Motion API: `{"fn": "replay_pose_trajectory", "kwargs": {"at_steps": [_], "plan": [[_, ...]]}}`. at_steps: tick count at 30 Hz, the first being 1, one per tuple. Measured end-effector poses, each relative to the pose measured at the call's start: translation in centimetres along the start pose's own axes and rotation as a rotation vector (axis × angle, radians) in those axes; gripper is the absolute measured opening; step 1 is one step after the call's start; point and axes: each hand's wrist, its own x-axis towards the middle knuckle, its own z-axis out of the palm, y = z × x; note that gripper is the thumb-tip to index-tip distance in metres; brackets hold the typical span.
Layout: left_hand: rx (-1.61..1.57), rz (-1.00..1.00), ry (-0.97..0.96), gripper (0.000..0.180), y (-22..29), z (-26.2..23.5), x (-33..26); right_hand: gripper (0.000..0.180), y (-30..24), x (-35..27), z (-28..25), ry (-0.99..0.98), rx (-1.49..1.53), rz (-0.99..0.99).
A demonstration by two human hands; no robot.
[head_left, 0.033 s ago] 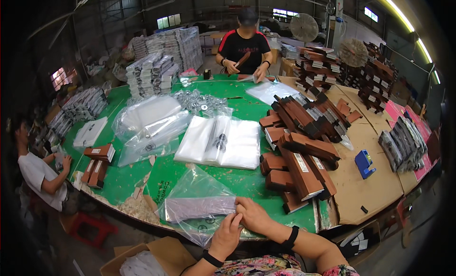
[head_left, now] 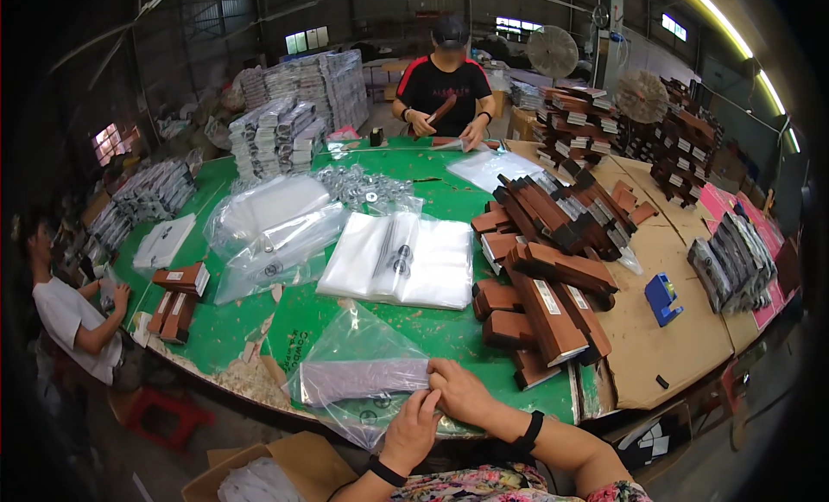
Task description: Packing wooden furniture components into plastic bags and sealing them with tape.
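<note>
Green table (head_left: 259, 325) filled warehouse floor. Beyond table: dim corrugated walls, bright windows (head_left: 308, 41), two round fans (head_left: 553, 51). Strip light (head_left: 734, 35) ran overhead, right of table. Red stool (head_left: 164, 416) below table's left edge.

Both hands (head_left: 436, 407) pinch a clear plastic bag (head_left: 358, 377) on green table (head_left: 449, 329).

A green table (head_left: 449, 329) filled the middle of the frame. At its centre lay a stack of white plastic bags (head_left: 401, 260), with loose clear bags (head_left: 272, 221) to the left. Brown boxes (head_left: 544, 269) were heaped right of centre, a blue tape dispenser (head_left: 662, 297) beside them on cardboard. At the upper centre a person in a black shirt (head_left: 445, 87) worked; another person (head_left: 73, 316) sat at the left edge.
</note>
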Motion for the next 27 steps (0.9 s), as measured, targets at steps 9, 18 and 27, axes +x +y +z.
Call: {"fn": "replay_pose_trajectory", "kwargs": {"at_steps": [9,18,27], "plan": [[0.059,-0.153,-0.050,0.042,0.3,0.7,0.7,0.025,-0.2,-0.1,-1.4,-0.048,0.064,-0.037],[0.074,-0.070,-0.020,0.009,-1.1,1.6,1.0,0.045,1.0,-2.1,-4.0,-0.343,0.059,-0.083],[-0.275,-0.212,0.064,0.007,-1.8,0.8,1.3,0.031,0.9,-1.7,-2.9,-0.185,-0.175,-0.249]]}}
